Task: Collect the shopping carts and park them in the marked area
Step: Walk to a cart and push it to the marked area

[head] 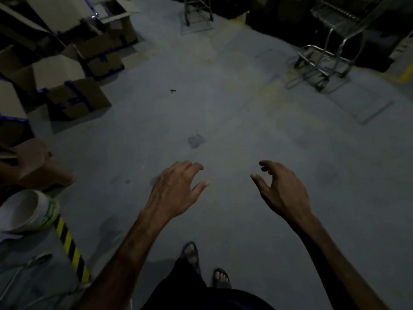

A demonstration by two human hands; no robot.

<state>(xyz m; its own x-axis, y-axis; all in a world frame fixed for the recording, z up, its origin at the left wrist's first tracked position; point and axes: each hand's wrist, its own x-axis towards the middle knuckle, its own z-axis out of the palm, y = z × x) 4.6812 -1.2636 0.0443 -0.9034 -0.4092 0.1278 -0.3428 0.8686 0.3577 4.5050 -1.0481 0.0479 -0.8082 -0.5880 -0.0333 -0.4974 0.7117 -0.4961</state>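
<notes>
Dim light is falling across the grey-blue concrete floor (223, 121) I'm facing; open brown cardboard boxes (76, 97) are crowding its left edge.

You see the steel wire shopping cart (330, 41) at upper right only partly; darkness swallows its basket. The second metal cart (197, 13) is cut off by the top edge.

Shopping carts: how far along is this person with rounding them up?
Nothing looks finished from here. Both the left hand and right hand hang loose over the bare floor, holding nothing. One shopping cart stands ahead on the right, a second cart farther off at the top. Faint yellow floor lines show near the right one, but whether that is the marked area is unclear.
</notes>
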